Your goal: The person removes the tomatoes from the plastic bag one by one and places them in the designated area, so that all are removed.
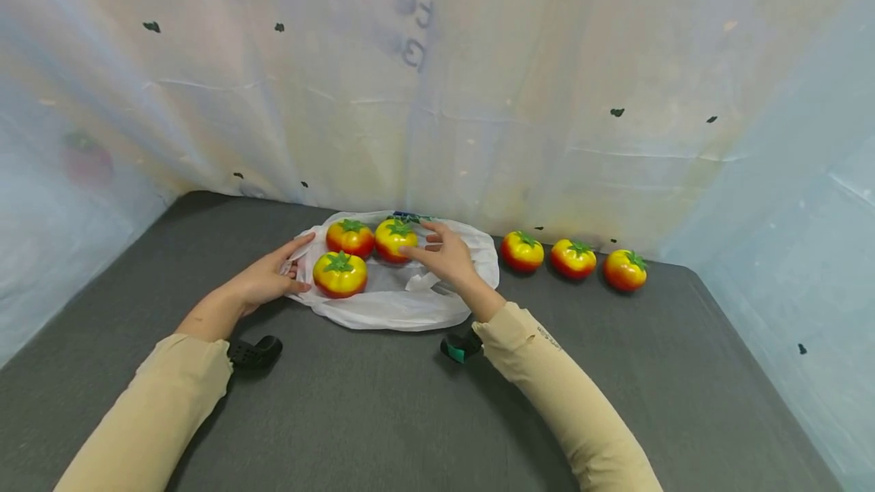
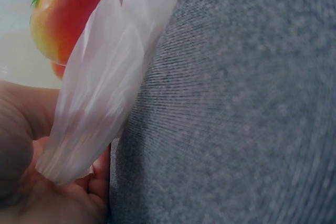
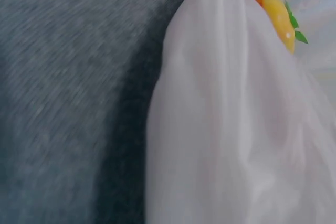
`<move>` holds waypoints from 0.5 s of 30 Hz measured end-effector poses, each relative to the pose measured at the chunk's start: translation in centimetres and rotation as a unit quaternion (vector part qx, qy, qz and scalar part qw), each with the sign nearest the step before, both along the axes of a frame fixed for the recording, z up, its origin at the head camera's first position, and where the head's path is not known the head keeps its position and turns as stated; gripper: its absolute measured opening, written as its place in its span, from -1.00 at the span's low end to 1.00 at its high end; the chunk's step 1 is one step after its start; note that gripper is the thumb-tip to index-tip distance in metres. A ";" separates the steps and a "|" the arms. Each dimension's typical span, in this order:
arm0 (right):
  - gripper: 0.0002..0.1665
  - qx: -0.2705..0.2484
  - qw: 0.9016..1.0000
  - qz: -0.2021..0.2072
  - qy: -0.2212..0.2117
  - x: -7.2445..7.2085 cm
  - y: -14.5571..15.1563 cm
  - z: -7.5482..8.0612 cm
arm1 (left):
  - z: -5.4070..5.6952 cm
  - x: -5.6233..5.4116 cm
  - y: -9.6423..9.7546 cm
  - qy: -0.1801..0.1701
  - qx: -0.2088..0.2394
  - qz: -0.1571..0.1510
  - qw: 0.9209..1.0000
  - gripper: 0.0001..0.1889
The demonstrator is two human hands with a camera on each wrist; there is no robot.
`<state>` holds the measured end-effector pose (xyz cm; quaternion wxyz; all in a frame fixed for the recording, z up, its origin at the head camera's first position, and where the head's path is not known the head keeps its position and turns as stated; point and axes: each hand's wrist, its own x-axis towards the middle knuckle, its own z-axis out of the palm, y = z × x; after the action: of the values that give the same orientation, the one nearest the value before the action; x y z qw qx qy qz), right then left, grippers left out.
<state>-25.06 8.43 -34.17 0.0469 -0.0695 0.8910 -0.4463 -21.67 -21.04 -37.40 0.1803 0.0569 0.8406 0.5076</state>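
A white plastic bag (image 1: pixel 383 311) lies spread on the dark table. My left hand (image 1: pixel 263 279) grips its left edge; in the left wrist view the gathered plastic (image 2: pixel 100 98) passes between thumb and fingers. Three red-and-yellow tomatoes with green tops sit on the bag: a front one (image 1: pixel 339 275), a back left one (image 1: pixel 350 238) and a back right one (image 1: pixel 393 240). My right hand (image 1: pixel 447 255) holds the back right tomato, thumb at its near side and fingers toward its far side. In the right wrist view, white plastic hides most of that hand.
Three more tomatoes stand in a row right of the bag: a near one (image 1: pixel 522 252), a middle one (image 1: pixel 573 260) and a far right one (image 1: pixel 625 270). Behind the grey table (image 1: pixel 369 416) rises a pale plastic sheet (image 1: pixel 513 97), with bluish sheeting on both sides.
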 end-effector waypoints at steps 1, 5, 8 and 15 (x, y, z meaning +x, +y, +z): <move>-0.17 0.001 1.000 0.003 -0.004 -0.1 -0.2 0.0 | 0.0 0.0 0.0 -0.001 -0.001 0.001 1.000 0.00; -0.12 0.008 1.000 0.013 -0.019 -0.3 -0.8 0.3 | 0.0 -0.2 -0.1 0.002 -0.007 0.003 1.000 0.00; -0.09 0.010 0.999 0.013 -0.038 -0.5 -1.3 0.5 | 0.0 -0.2 0.0 0.008 -0.011 0.004 1.000 0.01; -0.08 0.004 0.998 -0.004 -0.062 -1.1 -2.2 0.1 | -0.1 -0.2 0.0 0.009 -0.007 -0.004 1.000 0.01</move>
<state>-26.11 6.25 -34.06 0.1001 -0.0379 0.8883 -0.4467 -21.90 -21.03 -37.49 0.1749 0.0632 0.8454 0.5007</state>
